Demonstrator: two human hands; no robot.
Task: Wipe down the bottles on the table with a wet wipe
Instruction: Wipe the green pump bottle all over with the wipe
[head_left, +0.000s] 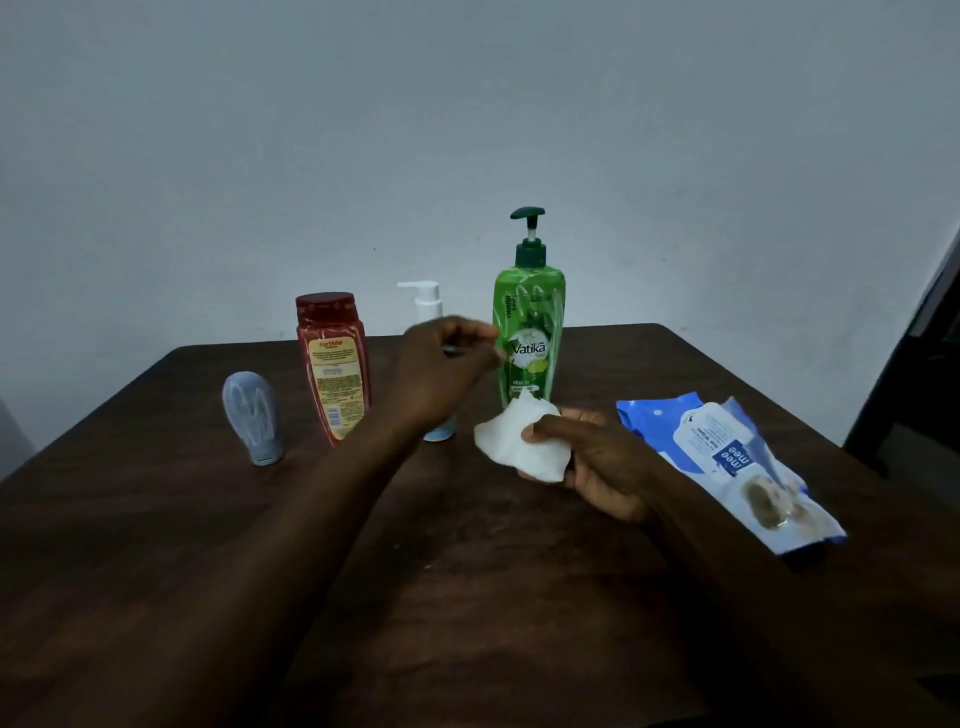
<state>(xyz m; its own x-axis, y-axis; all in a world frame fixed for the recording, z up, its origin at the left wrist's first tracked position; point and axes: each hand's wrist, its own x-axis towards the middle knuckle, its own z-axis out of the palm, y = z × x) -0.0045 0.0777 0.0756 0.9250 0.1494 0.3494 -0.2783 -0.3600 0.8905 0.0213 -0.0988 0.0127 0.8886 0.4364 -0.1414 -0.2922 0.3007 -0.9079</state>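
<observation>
While the right hand (587, 457) pinches the wet wipe (519, 441) just in front of the green pump bottle (530, 332), the left hand (447, 358) is up by its side, fingers curled, can't tell if it's holding anything. I'd guess the next move is to steady the green one, then wipe. The red bottle (332, 364), white pump bottle (426, 301) and small grey bottle (254, 415) wait on the desk (467, 597). The white one's right behind the left hand, easy to knock. The wipes pack (727, 457) lies to the right.

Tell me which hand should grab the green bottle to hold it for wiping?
Probably left. The left hand hovers right beside the green bottle, while the right hand is busy gripping the wet wipe, so it can do the rubbing.
</observation>
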